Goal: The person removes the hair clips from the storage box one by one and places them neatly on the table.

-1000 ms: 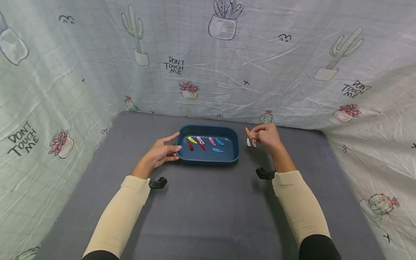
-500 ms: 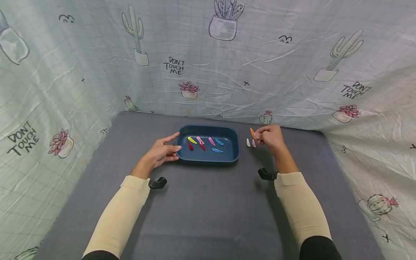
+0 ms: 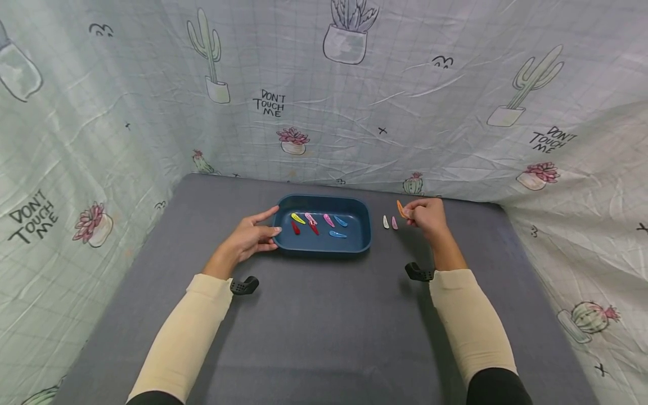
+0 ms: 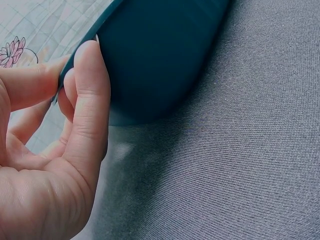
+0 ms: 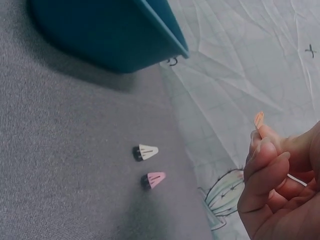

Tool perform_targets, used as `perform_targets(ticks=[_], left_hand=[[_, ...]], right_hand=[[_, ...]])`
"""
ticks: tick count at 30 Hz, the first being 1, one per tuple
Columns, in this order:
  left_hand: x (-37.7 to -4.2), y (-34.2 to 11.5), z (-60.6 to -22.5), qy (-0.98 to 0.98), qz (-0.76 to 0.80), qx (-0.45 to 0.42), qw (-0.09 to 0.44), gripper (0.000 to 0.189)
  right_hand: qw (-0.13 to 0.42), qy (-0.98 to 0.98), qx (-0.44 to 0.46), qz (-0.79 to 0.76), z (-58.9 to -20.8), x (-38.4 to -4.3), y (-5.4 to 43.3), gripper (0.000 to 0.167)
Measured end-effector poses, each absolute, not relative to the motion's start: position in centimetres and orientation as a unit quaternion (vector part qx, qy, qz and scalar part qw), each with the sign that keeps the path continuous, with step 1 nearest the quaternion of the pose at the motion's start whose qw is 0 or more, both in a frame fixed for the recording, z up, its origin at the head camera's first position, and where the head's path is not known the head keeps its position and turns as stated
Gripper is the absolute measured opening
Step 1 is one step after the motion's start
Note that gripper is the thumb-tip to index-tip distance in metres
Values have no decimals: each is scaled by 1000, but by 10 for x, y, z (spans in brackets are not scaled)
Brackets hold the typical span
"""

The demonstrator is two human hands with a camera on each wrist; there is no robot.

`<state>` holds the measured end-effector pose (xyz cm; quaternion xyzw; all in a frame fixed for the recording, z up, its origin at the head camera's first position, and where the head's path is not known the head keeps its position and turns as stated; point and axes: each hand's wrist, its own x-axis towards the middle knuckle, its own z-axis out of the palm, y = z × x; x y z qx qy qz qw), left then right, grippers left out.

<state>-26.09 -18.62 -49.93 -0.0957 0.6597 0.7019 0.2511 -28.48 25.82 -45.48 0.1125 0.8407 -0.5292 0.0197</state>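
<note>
My left hand (image 3: 246, 239) grips the left end of a dark blue rectangular tray (image 3: 324, 251); in the left wrist view its thumb and fingers pinch the wall of the tray (image 4: 150, 55). Inside lie several snap hair clips: yellow, pink, red and blue, among them a yellow clip (image 3: 298, 218) and a blue clip (image 3: 337, 234). Right of the tray, my right hand (image 3: 427, 216) pinches an orange hair clip (image 3: 401, 209) between thumb and fingertips, raised above the table. Just left of that hand, a white clip (image 3: 386, 222) and a pink clip (image 3: 394, 223) lie side by side on the cloth.
Grey cloth covers the table (image 3: 324, 326). A cactus-print curtain (image 3: 324, 112) hangs behind it and along both sides. On the wrists sit black camera mounts, one beside the left sleeve (image 3: 245, 286) and one beside the right sleeve (image 3: 419, 273).
My right hand has shifted a little to the right with the orange hair clip, so the white and pink clips show fully. My left hand and the tray have stayed in place.
</note>
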Motion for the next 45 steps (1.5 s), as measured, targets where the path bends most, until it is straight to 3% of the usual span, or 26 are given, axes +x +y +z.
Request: perform_targets(ticks=[45], left_hand=[[-261,-188,-503,661,701,-87,252,74]], right_hand=[[-2,829,167,-534,-493,-290,280,21]])
